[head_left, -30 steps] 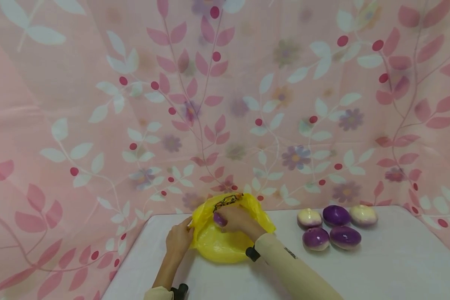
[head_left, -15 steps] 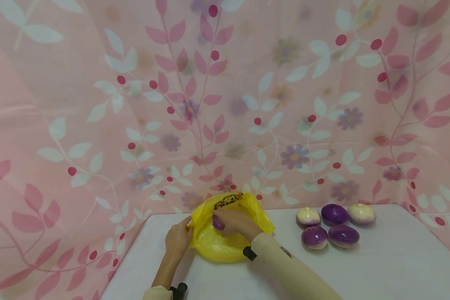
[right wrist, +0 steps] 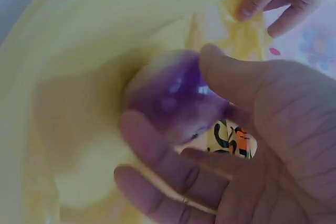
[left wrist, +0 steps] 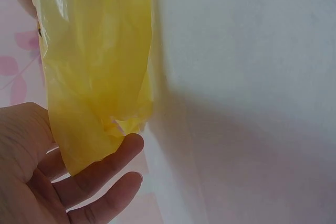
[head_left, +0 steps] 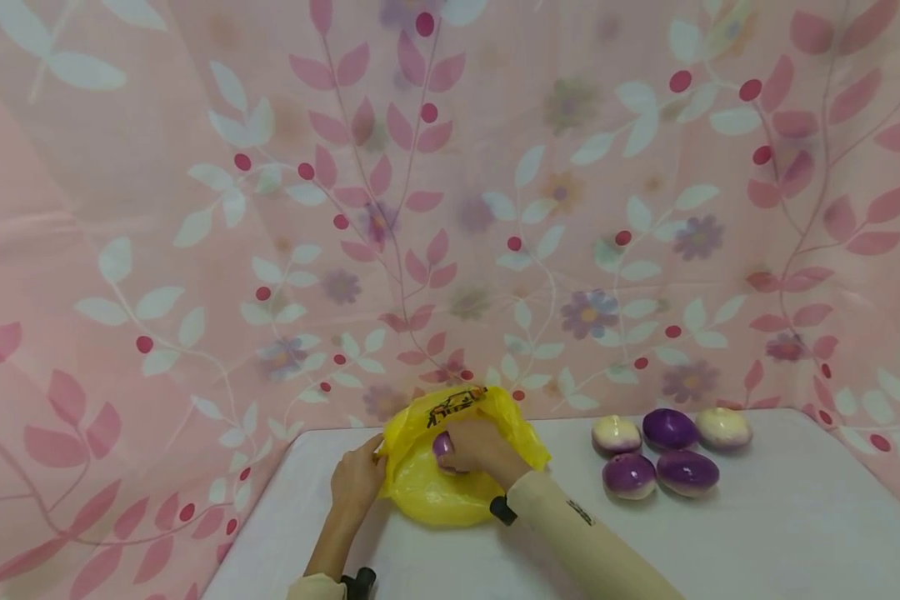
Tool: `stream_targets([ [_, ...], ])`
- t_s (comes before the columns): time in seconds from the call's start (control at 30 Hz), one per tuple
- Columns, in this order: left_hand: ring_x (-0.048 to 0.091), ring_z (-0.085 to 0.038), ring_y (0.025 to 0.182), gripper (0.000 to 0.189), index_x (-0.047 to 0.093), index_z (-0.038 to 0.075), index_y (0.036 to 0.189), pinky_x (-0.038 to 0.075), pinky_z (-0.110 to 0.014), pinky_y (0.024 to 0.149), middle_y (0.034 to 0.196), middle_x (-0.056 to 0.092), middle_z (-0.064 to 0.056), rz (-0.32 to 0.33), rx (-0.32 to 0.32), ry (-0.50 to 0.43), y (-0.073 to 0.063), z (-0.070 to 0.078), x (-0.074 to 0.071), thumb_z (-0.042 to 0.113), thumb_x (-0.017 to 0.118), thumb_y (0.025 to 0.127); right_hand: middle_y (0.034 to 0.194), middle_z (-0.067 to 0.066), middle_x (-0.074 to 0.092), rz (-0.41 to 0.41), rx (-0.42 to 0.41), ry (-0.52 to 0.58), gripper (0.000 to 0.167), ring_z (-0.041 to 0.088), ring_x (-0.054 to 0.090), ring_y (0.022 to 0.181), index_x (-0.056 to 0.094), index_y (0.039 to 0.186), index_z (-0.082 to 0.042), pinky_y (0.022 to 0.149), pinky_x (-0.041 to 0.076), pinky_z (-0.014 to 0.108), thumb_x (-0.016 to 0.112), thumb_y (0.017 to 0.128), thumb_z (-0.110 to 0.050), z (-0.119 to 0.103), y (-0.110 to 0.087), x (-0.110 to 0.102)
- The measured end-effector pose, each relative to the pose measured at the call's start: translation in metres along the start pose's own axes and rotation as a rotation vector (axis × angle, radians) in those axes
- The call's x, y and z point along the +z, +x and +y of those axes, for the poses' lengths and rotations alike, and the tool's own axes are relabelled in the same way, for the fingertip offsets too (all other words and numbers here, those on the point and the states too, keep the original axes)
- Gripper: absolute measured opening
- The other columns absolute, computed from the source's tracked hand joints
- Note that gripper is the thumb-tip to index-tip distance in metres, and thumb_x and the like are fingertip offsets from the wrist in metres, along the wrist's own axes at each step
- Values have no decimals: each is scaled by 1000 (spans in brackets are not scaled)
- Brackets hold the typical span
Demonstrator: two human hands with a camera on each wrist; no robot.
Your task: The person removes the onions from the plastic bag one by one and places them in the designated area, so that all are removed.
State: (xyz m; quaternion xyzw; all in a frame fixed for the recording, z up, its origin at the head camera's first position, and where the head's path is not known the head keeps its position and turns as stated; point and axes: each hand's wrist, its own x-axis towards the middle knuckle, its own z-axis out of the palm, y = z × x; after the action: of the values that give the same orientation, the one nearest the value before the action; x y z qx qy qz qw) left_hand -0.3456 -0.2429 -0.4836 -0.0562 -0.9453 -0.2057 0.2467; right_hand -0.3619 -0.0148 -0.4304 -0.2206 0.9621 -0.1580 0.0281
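A yellow plastic bag (head_left: 437,502) lies on the white-covered table with its mouth spread wide. My left hand (head_left: 358,479) grips the bag's left edge; the left wrist view shows the thin film (left wrist: 100,51) between thumb and fingers. Inside the bag mouth, my right hand (head_left: 482,446) holds a glossy purple-and-white turnip (right wrist: 170,95). Its thumb lies on one side of the turnip and the fingers curl round the other, as the right wrist view shows. Part of the turnip is hidden by the hand in the head view.
To the right of the bag, several more turnips (head_left: 669,429) sit grouped on the table (head_left: 787,533), some mostly purple, some mostly cream. A pink floral curtain (head_left: 495,208) hangs right behind the table's back edge.
My right hand has shifted slightly to the right and turned within the bag mouth, the turnip moving along with it. My left hand keeps its hold on the bag's edge.
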Motion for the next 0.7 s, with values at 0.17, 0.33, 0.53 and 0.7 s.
stream_targets([
  [0.17,54,-20,55,33,71,7,119,46,-38,48,75,69,-8,8,1,1,0,0,-1,7,70,86,107,-2,58,-117,-95,38,38,17,54,88,62,126,-25,81,52,33,72,90,-28,4,-4,0],
  [0.33,50,-19,53,34,71,8,120,45,-37,47,71,67,-7,5,2,14,0,0,-2,7,70,87,95,-2,57,-177,-118,184,29,19,60,66,63,121,-18,58,53,31,69,93,-24,6,-8,-6],
  [0.53,53,-20,53,33,70,7,120,47,-39,47,75,69,-9,0,8,18,-1,0,-2,9,70,87,62,1,52,8,117,253,37,24,62,51,61,78,-11,47,51,31,67,91,-45,1,-10,9],
  [0.7,52,-18,52,33,70,7,120,45,-36,45,75,70,-9,9,14,10,-1,0,-1,8,70,87,47,-3,39,137,203,268,56,19,53,41,52,56,-13,42,46,28,68,84,-58,-2,-12,19],
])
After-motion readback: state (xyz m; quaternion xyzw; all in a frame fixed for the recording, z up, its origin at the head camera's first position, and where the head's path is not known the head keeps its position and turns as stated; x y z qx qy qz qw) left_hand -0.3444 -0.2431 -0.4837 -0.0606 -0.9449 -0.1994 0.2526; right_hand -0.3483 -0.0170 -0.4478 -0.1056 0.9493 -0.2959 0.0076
